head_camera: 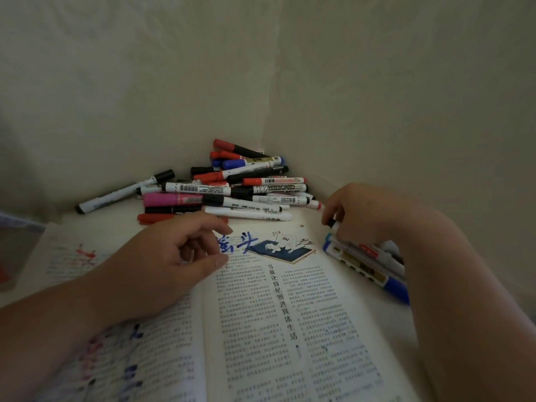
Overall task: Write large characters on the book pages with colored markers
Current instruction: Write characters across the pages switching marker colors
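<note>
The right hand grips a white marker in curled fingers, dark end toward 10 o'clock, just off the right edge of the book; its page lies at 9 o'clock. The left hand rests there, loosely curled, empty.

My left hand and right hand are bare, as are my left forearm and right forearm as far as they show. My left thumbnail is short and plain.
</note>
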